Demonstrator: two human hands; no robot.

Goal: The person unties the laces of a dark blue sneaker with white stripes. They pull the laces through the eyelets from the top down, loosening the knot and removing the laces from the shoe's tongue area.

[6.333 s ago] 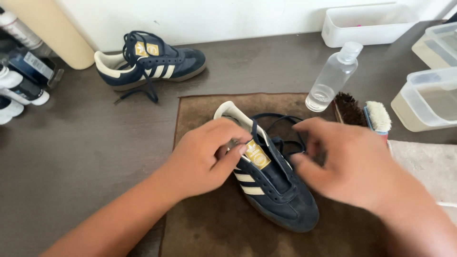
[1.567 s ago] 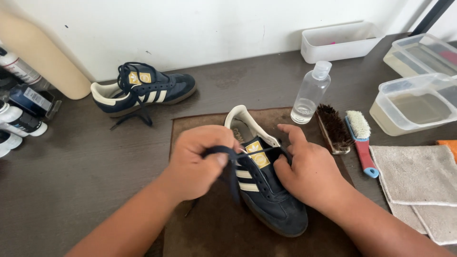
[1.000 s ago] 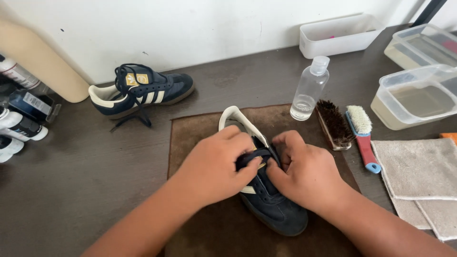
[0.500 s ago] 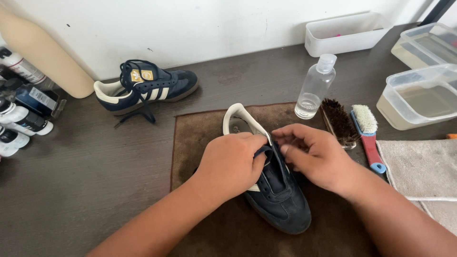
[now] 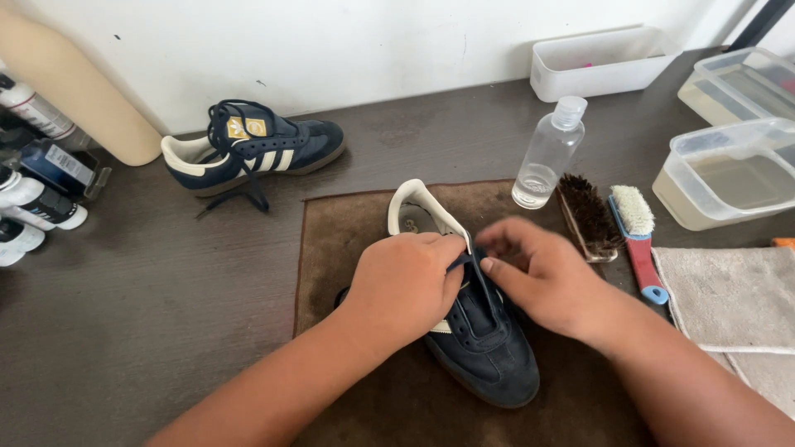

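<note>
1. Shoe [image 5: 484,352] sits on brown mat [image 5: 348,248], toe toward camera.
2. Left hand [image 5: 406,285] clamps the upper; right hand [image 5: 538,277] pinches dark lace [image 5: 464,261].
3. Pull lace straight, eyelet by eyelet; keep the heel pinned.

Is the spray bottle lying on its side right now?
No, the clear bottle stands upright on the table, cap up, at the brown mat's far edge beside the dark brush.
</note>
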